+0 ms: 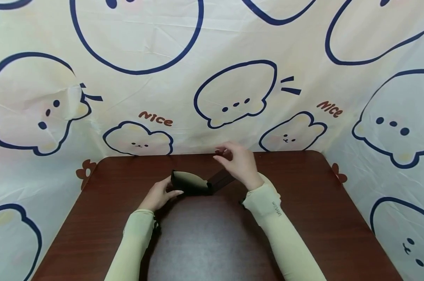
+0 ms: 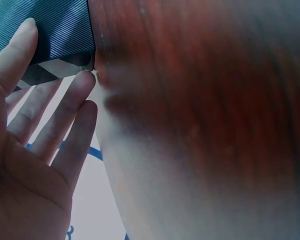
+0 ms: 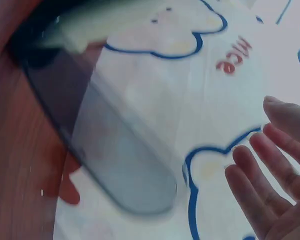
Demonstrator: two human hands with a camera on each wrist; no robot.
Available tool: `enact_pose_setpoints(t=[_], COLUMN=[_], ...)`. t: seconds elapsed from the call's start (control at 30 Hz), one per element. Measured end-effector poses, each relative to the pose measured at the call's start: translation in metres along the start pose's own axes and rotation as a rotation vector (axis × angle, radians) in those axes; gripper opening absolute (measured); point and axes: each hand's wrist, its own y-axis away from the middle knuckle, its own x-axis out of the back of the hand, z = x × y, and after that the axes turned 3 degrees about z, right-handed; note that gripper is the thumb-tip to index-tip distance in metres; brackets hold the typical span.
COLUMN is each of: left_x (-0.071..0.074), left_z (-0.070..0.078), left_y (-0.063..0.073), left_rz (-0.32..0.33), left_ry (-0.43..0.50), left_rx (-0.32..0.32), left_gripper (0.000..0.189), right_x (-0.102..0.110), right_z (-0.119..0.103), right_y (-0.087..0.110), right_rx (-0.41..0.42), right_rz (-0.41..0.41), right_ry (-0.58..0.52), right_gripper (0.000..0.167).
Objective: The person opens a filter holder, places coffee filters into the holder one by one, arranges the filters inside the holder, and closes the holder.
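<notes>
A dark, case-like thing with a rounded back (image 1: 191, 183) sits toward the far side of the table. Finely ribbed grey-blue surface (image 2: 65, 32) and a striped edge show on it in the left wrist view. From its right end extends a smoky translucent strip (image 1: 220, 180); the strip's rounded tip (image 3: 150, 192) shows in the right wrist view. My left hand (image 1: 161, 195) holds the left end, thumb on the ribbed face and fingertips along the edge. Above the strip, my right hand (image 1: 241, 162) is raised with bent, spread fingers and nothing between them.
The brown wood-grain table (image 1: 331, 218) has rounded far corners. Right behind its far edge hangs a pale backdrop (image 1: 184, 97) with blue cartoon outlines, continuing along both sides. Light reflects off the table's middle.
</notes>
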Motion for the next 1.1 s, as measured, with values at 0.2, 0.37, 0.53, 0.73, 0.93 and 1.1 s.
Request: enact_pose_setpoints(t=[0.2, 0.37, 0.53, 0.73, 0.93, 1.1], left_x=[0.000, 0.000, 0.001, 0.001, 0.002, 0.001], left_z=[0.000, 0.001, 0.001, 0.000, 0.000, 0.000], left_y=[0.001, 0.002, 0.001, 0.000, 0.002, 0.002], left_rz=[0.010, 0.001, -0.013, -0.009, -0.006, -0.005], left_ry=[-0.010, -0.007, 0.005, 0.011, -0.004, -0.001], left_rx=[-0.013, -0.003, 0.016, 0.010, 0.007, 0.008], left_gripper=[0.068, 0.070, 0.071, 0.071, 0.076, 0.075], right_x=[0.026, 0.043, 0.056, 0.062, 0.059, 0.056], right_z=[0.023, 0.044, 0.063, 0.084, 0.105, 0.123], right_y=[0.006, 0.012, 0.019, 0.029, 0.040, 0.047], right_rx=[-0.054, -0.079, -0.141, -0.248, -0.333, -0.374], right_rz=[0.052, 0.097, 0.118, 0.089, 0.032, 0.012], right_ry=[-0.016, -0.015, -0.004, 0.013, 0.027, 0.046], right_gripper=[0.029, 0.029, 0.031, 0.033, 0.038, 0.040])
